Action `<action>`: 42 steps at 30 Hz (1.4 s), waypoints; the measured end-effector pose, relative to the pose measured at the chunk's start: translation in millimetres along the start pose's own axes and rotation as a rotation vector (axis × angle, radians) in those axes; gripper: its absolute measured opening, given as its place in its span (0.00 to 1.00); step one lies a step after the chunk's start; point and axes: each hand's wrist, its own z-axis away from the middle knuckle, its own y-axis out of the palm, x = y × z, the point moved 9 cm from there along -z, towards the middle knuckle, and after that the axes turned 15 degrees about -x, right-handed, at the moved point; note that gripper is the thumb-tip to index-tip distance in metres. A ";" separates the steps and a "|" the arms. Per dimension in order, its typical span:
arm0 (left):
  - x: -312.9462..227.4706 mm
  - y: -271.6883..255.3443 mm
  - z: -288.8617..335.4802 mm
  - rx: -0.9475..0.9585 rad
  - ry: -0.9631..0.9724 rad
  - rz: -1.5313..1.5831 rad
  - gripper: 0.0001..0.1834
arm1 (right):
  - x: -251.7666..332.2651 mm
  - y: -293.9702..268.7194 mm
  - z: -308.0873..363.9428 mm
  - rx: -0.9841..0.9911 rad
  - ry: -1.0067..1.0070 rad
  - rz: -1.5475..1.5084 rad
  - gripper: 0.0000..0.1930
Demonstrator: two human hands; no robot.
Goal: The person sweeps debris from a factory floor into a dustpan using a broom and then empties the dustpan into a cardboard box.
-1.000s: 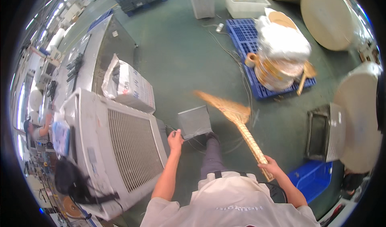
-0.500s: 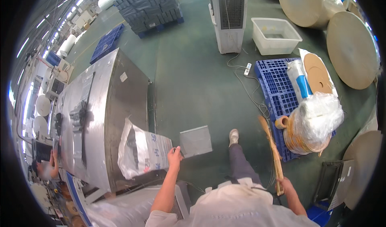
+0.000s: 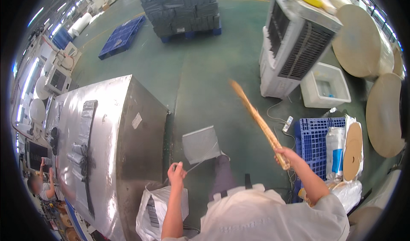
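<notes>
My right hand [image 3: 287, 156] is closed round the near end of a long straw-coloured broom [image 3: 259, 120], which slants forward and left with its far tip raised. On the other side, my left hand [image 3: 176, 174] is closed on the thin handle of a grey dustpan [image 3: 198, 146]. Its flat square pan is beyond that hand, just ahead of my leg; whether it touches the floor I cannot tell. Near my left forearm stands a white plastic sack [image 3: 149, 209] with grey stuff inside, beside a large metal-clad box [image 3: 143, 113].
At right stand a tall air cooler [image 3: 294, 40], a white tub [image 3: 326, 85] and a blue pallet [image 3: 305, 134] holding wrapped goods. A power strip [image 3: 288, 123] with cable lies on the floor. Stacked grey packs [image 3: 179, 10] are ahead; another person [image 3: 47, 189] is at far left.
The view has turned right and moved forward. My right hand has swung the broom up and forward, away from beside the pallet. The dustpan has stayed in my left hand.
</notes>
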 end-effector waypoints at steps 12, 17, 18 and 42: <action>-214.0 187.5 -423.7 0.006 -0.025 0.045 0.14 | 262.8 203.6 -177.4 -0.069 0.021 0.003 0.18; -248.4 216.9 -611.6 -0.146 -0.005 0.125 0.14 | 409.6 311.9 -320.2 -0.076 0.025 0.152 0.16; -254.0 216.4 -637.8 -0.182 -0.070 0.186 0.13 | 443.0 345.3 -343.0 -0.025 0.082 0.140 0.16; -484.2 -33.2 -1316.1 -1.068 -0.130 0.114 0.10 | 1046.3 1229.2 -561.2 0.354 0.105 0.530 0.19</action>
